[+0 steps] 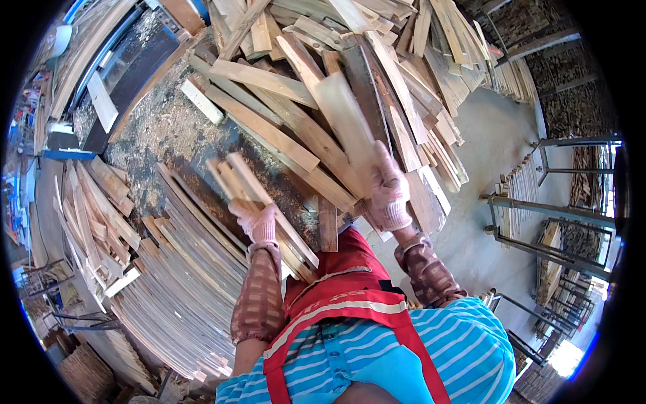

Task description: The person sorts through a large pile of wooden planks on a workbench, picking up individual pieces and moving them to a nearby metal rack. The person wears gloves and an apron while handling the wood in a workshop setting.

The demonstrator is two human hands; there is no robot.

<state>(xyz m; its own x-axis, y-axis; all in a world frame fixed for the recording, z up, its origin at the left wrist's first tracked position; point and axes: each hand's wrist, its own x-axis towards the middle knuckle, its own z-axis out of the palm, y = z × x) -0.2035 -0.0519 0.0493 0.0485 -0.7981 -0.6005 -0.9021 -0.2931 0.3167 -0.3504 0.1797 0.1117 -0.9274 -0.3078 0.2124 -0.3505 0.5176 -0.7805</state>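
My left hand (255,219), in a pale pink glove, is closed around a few narrow wooden strips (252,180) that slant back toward my red apron (336,286). In my right hand (390,190), gloved the same way, is the near end of a wooden board (346,114), smeared by motion and pointing away from me. Beneath and beyond that board lies a loose heap of planks (289,131) of mixed widths, some pale and some dark brown. Both forearms wear checked brown sleeve covers.
Left of my left hand, long strips lie in a neat stack (182,296), with shorter offcuts (94,222) beyond. Sawdust (151,128) covers the dark surface at the far left, beside a machine bed (128,84). Metal racks (552,209) stand at the right across the concrete floor (494,148).
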